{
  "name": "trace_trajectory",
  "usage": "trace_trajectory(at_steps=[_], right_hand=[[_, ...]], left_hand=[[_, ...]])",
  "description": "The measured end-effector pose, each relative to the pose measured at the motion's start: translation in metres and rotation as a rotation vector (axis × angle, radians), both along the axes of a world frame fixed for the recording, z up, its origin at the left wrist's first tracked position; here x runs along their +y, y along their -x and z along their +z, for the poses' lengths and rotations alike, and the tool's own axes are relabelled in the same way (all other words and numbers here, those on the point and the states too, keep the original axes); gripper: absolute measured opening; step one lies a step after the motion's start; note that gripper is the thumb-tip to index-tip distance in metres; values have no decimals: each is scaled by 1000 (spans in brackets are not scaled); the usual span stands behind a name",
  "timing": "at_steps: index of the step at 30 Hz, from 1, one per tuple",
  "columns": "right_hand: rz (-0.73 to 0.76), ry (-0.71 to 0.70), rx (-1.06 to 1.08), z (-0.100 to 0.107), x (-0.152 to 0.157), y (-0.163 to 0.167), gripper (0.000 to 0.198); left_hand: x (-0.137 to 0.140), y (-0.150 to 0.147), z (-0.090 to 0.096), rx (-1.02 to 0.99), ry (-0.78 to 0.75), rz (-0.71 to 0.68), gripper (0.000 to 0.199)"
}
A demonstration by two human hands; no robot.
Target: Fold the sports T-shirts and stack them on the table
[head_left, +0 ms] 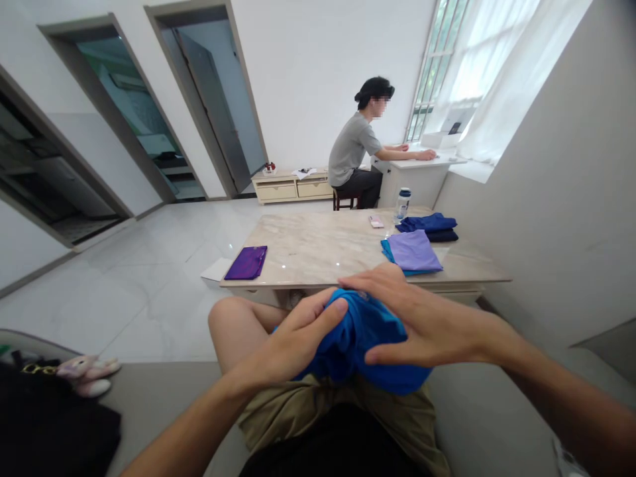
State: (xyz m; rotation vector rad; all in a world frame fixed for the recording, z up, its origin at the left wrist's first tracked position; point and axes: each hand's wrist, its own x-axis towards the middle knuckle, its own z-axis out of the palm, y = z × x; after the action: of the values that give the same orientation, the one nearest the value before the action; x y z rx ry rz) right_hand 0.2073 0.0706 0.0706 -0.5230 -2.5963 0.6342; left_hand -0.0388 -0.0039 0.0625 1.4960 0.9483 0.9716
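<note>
A bunched, bright blue piece of clothing (355,341) lies over my lap, its top edge rolled and folded. On its left side my left hand (308,331) grips the cloth, thumb on top and fingers partly hidden. My right hand (417,315) rests across the right side, fingers stretched forward and thumb apart, touching the fabric. Beyond my hands, a folded lavender cloth (415,250) lies on a blue one (386,248) on the table. Behind them are folded dark blue clothes (432,223). A folded purple cloth (247,263) sits at the table's left front corner.
The marble-topped table (308,245) stands just before my knees. It bears a water bottle (403,204) and a phone (376,221). A person (352,149) sits at a white desk beyond. A plush toy (82,368) and a black bag (54,417) lie on the sofa at left.
</note>
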Motion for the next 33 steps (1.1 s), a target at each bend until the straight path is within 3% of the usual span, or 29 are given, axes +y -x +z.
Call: trace_trajectory(at_steps=[4,7,10,16,21,24,26,30,33], right_hand=[[-49,-54,91,-35,-17,33,39],[-174,-173,114,-47,-13,41,42],[-222,-199,32,-49,-7,41,49],[-354,-251,-221,-44,4,37,23],[-572,-292,-41,-11,30,9,40],[-658,-312,73,22,47,-6,39],[-684,-300,129,45,58,-8,39],[-662,-261,244,84,80,6,36],[-634,-235,398,103,107,20,27]], left_hand=[[-5,-5,-1,179,-138,5,42],[-3,5,-2,363,-224,122,36],[-2,16,-2,508,-287,237,35],[-1,29,2,619,-326,327,41],[13,59,14,933,-457,414,6],[32,87,33,1049,-492,654,18],[48,102,50,1012,-448,728,26],[83,116,83,829,-337,539,38],[111,116,97,674,-224,421,48]])
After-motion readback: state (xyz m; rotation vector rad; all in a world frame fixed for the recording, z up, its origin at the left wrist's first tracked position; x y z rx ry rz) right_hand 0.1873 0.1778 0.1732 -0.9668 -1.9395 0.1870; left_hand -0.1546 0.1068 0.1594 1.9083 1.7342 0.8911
